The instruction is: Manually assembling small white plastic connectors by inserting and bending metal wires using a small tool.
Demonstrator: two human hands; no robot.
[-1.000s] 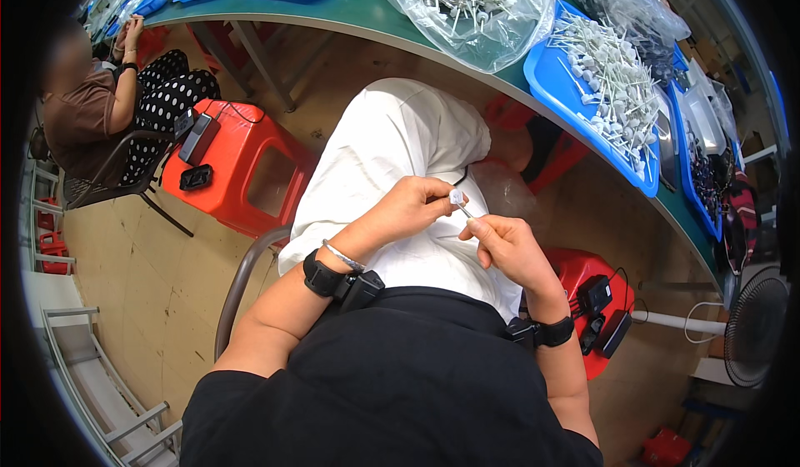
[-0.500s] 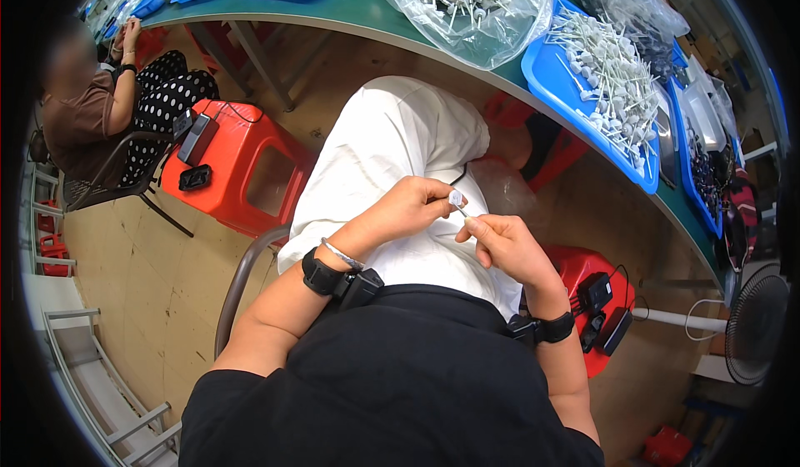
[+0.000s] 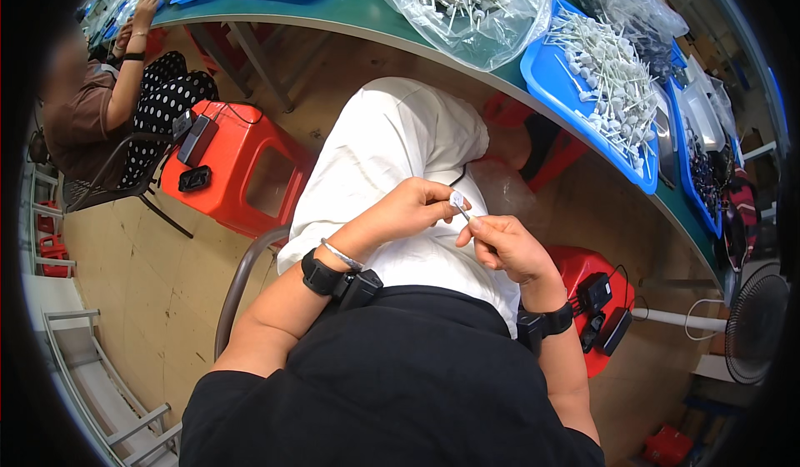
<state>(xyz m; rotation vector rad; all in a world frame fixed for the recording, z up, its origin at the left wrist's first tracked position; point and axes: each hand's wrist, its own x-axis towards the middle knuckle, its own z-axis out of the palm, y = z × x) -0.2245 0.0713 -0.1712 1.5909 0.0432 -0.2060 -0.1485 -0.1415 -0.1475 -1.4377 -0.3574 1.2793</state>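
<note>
Far left: red plastic stool (image 3: 233, 157), black boxy device (image 3: 197, 140) on it. Left hand (image 3: 412, 206) over white-trousered lap (image 3: 392, 146), thumb and index pinching a small white-headed piece with slim shaft (image 3: 457, 199) at its head. Piece is between the hands, long axis diagonal: head up-left, shaft down-right. Right hand (image 3: 510, 244): thumb and index gripping shaft's lower end. Right: blue plastic tray (image 3: 547, 86) heaped with white-headed stemmed pieces (image 3: 615, 84).

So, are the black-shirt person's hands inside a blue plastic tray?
No, the left hand and right hand are over the white cloth trousers, with a small white-headed piece between them.
</note>
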